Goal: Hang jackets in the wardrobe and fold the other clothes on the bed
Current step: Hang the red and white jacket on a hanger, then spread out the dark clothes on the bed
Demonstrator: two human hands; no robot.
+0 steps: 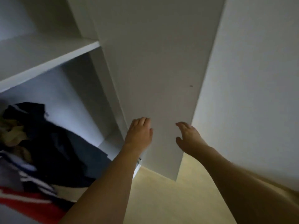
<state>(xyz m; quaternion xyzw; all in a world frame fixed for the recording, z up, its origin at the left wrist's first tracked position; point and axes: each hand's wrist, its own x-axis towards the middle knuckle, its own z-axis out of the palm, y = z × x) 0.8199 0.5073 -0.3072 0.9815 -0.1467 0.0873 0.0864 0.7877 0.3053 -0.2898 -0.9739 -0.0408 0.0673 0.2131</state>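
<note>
The white wardrobe door stands open in front of me. My left hand lies flat against the door's hinge side with straight fingers. My right hand hovers at the door's outer edge, fingers spread and relaxed, holding nothing. Inside the wardrobe at the lower left, dark navy jackets hang or lie bunched together. A red and white striped garment and a tan piece of cloth show among them.
A white shelf crosses the wardrobe above the clothes. A plain white wall rises to the right of the door. Pale wooden floor shows below the door.
</note>
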